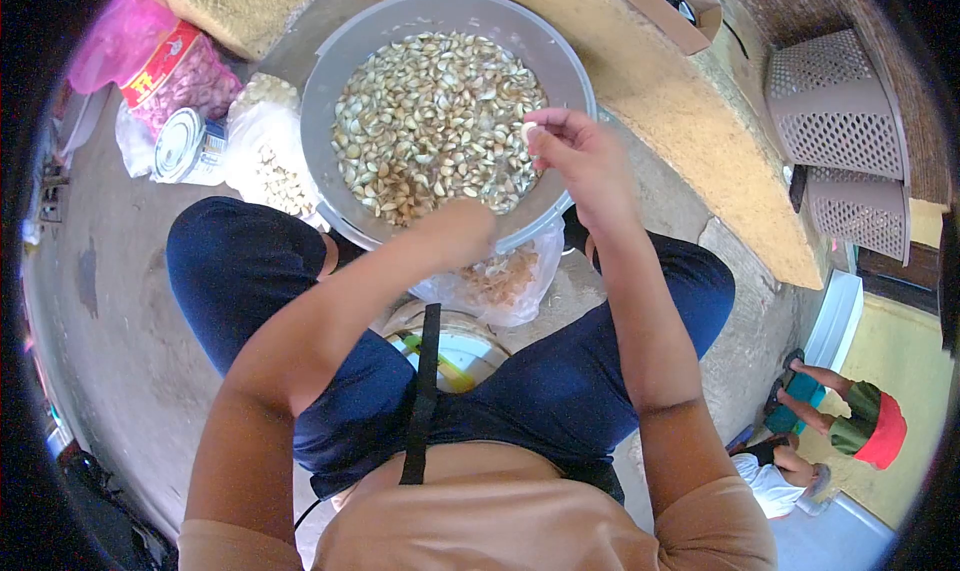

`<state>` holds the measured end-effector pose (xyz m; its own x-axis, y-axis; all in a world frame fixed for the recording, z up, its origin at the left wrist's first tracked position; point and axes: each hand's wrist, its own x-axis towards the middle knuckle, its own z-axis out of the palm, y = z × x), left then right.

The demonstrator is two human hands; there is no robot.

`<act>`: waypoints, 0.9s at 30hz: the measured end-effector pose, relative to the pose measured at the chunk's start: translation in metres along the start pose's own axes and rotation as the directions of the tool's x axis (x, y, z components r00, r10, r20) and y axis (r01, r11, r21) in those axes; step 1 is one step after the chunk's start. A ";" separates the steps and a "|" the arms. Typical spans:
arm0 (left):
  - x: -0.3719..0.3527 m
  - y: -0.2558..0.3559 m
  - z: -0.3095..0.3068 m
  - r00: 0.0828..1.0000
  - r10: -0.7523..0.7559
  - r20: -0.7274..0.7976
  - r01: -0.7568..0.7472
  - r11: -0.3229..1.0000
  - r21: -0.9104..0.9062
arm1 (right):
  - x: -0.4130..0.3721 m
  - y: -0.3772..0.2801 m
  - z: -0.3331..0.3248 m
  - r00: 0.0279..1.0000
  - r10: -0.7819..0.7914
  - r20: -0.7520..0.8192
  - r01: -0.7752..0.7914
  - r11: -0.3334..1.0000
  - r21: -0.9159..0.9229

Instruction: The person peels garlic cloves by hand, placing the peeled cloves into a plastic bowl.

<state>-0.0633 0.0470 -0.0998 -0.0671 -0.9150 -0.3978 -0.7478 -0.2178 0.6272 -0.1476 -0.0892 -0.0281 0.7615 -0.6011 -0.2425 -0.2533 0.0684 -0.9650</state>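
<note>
Between my knees stands a large grey basin point(325, 101) filled with many small pale, brown-edged pieces in water that look like garlic cloves point(430, 101). My right hand point(585, 161) is raised over the basin's right side, pinching a small whitish clove point(529, 131) between thumb and fingers. Near the basin's front rim is my left hand point(462, 233), blurred, with its fingers curled under and hidden. Just below it lies a clear plastic bag point(510, 283) holding light brown peels.
Left of the basin are a white bag of pale pieces point(275, 176), a tin can point(185, 146) and a pink net sack point(195, 86). A yellowish ledge point(700, 141) curves behind. Two people point(865, 426) are at the lower right, near grey plastic crates point(840, 111).
</note>
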 end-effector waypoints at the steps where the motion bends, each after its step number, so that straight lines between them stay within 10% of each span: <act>1: 0.003 0.008 0.010 0.999 -0.001 0.046 -0.001 0.999 0.040 | -0.001 0.002 0.002 1.000 -0.002 0.017 0.003 1.000 -0.014; 12: 0.021 0.022 0.094 0.972 -0.156 -0.178 0.158 0.987 -0.004 | 0.030 0.125 0.014 0.998 0.024 0.055 0.017 0.767 -0.642; 18: 0.025 0.008 0.104 0.991 -0.113 0.076 0.097 0.976 0.197 | 0.049 0.161 0.053 0.993 0.058 0.106 0.052 0.583 -0.810; 20: 0.053 -0.040 0.185 0.991 0.092 -0.101 -0.064 0.964 0.258 | 0.059 0.156 0.084 0.994 0.058 0.090 0.049 0.504 -0.862; 24: 0.054 -0.045 0.202 0.928 0.245 -0.281 -0.312 0.922 -0.228 | 0.086 0.132 0.166 0.971 -0.028 0.238 0.214 0.546 -0.810; 27: 0.041 -0.039 0.185 0.925 0.253 -0.284 -0.347 0.866 -0.361 | 0.096 0.097 0.227 0.932 -0.055 0.359 0.251 0.812 -0.527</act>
<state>-0.1587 0.0810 -0.2640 -0.0635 -0.9978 -0.0196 -0.3859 0.0065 0.9225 0.0369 0.0406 -0.1678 0.9377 -0.2777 -0.2089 -0.3289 -0.5150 -0.7916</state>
